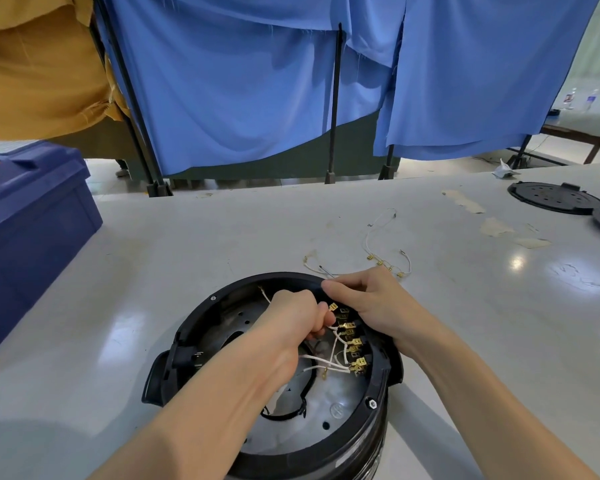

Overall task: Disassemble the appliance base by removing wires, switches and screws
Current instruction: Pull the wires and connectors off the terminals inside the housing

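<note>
A round black appliance base [201, 320] stands upside down on the table's near side, its inside open to me. A row of brass terminals [352, 344] with thin white wires [321, 360] runs along its right inner wall. My left hand [297, 322] is inside the base, fingers curled round a white wire near the terminals. My right hand [371, 303] grips the base's far right rim, fingers curled over the edge. Loose white wires with brass ends [387, 261] lie on the table just beyond the base.
A dark blue plastic crate [32, 230] stands at the left. Two black round covers [555, 197] lie at the far right, near patches of old tape [496, 226]. Blue curtains [257, 81] on black stands hang behind the grey table [187, 237].
</note>
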`<state>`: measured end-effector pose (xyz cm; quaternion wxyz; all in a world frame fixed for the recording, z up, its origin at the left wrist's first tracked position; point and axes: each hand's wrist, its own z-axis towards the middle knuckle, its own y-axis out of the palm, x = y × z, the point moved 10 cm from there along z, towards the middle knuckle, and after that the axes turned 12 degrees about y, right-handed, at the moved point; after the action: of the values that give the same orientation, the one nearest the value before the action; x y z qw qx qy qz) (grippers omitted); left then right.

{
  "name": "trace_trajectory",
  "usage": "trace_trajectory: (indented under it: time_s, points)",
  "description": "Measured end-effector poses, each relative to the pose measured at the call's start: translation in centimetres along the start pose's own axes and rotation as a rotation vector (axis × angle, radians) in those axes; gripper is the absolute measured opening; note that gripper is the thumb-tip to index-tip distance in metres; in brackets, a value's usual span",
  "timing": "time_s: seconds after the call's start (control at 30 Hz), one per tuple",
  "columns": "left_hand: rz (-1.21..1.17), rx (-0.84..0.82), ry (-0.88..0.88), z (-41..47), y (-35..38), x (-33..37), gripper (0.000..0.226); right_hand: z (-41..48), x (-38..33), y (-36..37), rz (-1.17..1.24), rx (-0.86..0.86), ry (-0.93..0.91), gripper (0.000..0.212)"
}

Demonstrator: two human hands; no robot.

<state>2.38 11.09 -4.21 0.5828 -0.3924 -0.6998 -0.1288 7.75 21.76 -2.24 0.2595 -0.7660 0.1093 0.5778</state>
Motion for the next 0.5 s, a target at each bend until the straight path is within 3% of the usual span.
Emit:
trace_trajectory:
  time_s: [0.3, 0.5]
  points:
    - [0.027, -0.002, 0.107, -0.1, 0.0, 0.6, 0.031, -0.5, -0.4, 0.2, -0.002, -0.005, -0.008, 0.042]
    - [0.153, 0.015, 0.231, -0.3, 0.0, 1.9, 0.032, -0.1, 0.1, -0.1, -0.017, 0.032, 0.001, 0.035]
